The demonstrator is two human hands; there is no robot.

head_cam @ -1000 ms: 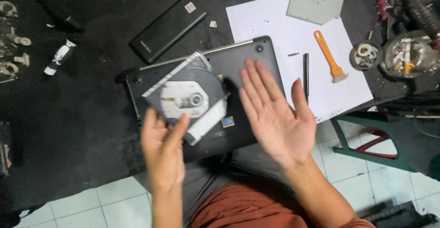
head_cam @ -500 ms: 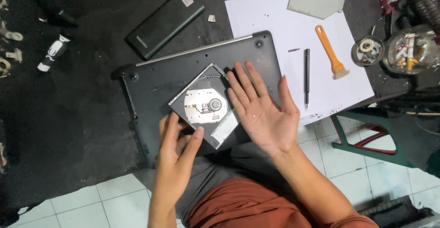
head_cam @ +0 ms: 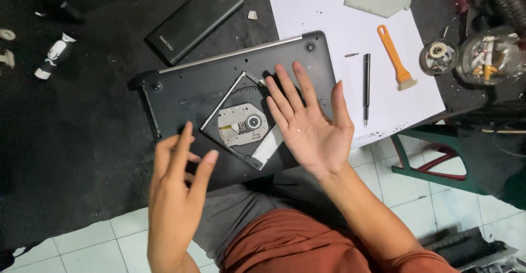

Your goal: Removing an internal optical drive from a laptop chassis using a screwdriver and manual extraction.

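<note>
Everything is placed from the upturned black laptop [head_cam: 235, 95], which lies base-up on the dark counter [head_cam: 82, 141]. Far to its left, a small white-and-black bottle [head_cam: 53, 53] is seen lying on the counter. Just below the laptop's near left edge, the left hand [head_cam: 175, 196] is held raised, its fingers [head_cam: 183, 147] extended and loosely together, nothing being held. At the middle of the laptop base, the optical drive [head_cam: 244, 125] is seen lying flat and skewed, its spindle side up, untouched by either hand. Above the laptop, a slim black battery pack [head_cam: 194, 18] is laid. Over the laptop's right part, the right hand [head_cam: 312, 128] is held palm-up, its fingers [head_cam: 287, 95] spread wide and empty. Right of the laptop, on a white sheet [head_cam: 334, 21], a black screwdriver [head_cam: 366, 86] and an orange-handled brush [head_cam: 393, 56] are laid.

The drive is best gripped by its long edges, the lens and spindle being left untouched.
</note>
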